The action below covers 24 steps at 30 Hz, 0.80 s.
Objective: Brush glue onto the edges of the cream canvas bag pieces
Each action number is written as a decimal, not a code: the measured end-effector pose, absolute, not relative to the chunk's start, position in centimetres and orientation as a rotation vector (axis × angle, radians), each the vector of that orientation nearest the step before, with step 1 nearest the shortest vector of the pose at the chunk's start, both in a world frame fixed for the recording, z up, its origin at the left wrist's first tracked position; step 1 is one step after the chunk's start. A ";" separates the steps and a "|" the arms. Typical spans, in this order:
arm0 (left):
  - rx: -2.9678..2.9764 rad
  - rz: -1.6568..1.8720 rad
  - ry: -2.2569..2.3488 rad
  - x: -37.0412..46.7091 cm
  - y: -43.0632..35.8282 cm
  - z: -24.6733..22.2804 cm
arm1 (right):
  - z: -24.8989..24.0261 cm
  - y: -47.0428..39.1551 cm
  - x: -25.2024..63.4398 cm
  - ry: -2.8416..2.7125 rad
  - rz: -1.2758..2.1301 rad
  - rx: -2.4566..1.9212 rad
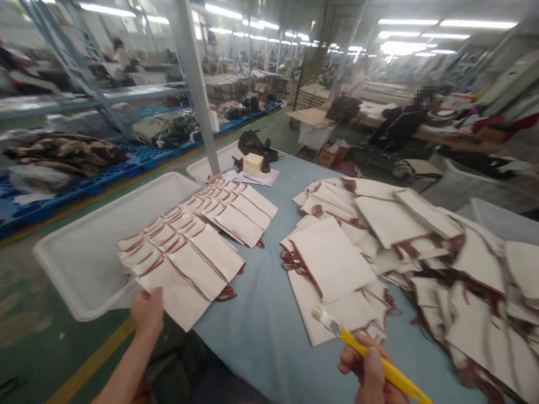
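Note:
My right hand (373, 367) grips a yellow-handled paintbrush (350, 340), its pale bristles tipped up and left over the table. At the left table edge, my left hand (147, 311) is closed at the near corner of a cream fabric piece (179, 297). That piece is the nearest in overlapping rows of cream pieces with brown edging (236, 210); brown cords stick out from their right side. Beyond the brush, a pile of similar cream pieces (334, 258) lies with brown cords at its left. The fingertips of my left hand are partly hidden.
The blue-grey table (261, 314) carries a larger heap of cream pieces (471, 252) on the right. A white plastic bin (84, 247) stands off its left side. At the far end are a yellow block (253, 165), papers and a black bag. A person (398, 126) sits beyond.

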<state>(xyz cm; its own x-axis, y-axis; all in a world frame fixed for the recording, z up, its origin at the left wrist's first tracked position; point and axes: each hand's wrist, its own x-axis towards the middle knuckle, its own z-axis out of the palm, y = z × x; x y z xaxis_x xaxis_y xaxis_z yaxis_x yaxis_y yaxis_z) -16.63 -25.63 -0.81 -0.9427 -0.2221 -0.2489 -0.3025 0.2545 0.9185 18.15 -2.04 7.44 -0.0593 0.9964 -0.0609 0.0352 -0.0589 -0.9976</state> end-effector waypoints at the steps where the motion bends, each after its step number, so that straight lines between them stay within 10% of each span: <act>1: -0.558 1.751 2.556 -16.2 -25.3 0.3 | 7.5 -2.0 18.5 -1.238 1.265 -1.248; 24: 0.307 1.208 1.637 2.5 11.2 -8.7 | 6.9 -2.5 32.7 -0.787 0.827 -1.497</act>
